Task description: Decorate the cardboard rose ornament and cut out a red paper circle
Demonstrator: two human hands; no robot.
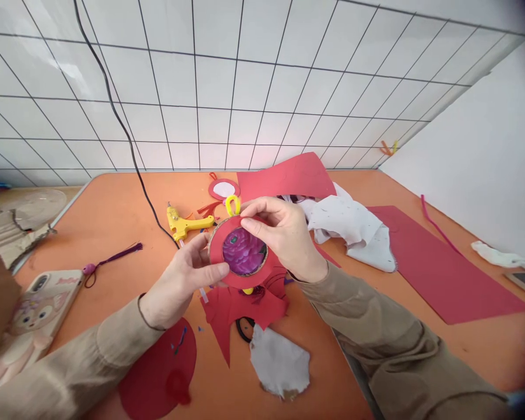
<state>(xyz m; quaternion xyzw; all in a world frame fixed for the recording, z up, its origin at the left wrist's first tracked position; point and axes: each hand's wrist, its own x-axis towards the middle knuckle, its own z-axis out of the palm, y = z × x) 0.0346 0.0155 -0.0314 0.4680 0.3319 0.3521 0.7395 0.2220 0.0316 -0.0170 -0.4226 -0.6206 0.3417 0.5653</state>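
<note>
Between my two hands is a round red ornament (217,252) with a cardboard edge and a purple flower picture (244,252) in its middle. A yellow loop (233,205) stands up from its top. My left hand (188,277) grips the left rim, thumb on the front. My right hand (284,233) pinches the upper right rim between thumb and fingers. Red paper scraps (245,312) lie below the ornament, partly over black scissor handles (244,328). A yellow glue gun (188,222) rests just behind my left hand.
A smaller red ring ornament (224,188) and a red sheet (284,178) lie at the back. White cloth (350,224) and another red sheet (441,274) are on the right. A purple tassel (114,258) and a phone (41,321) lie left. A black cord (118,108) hangs down.
</note>
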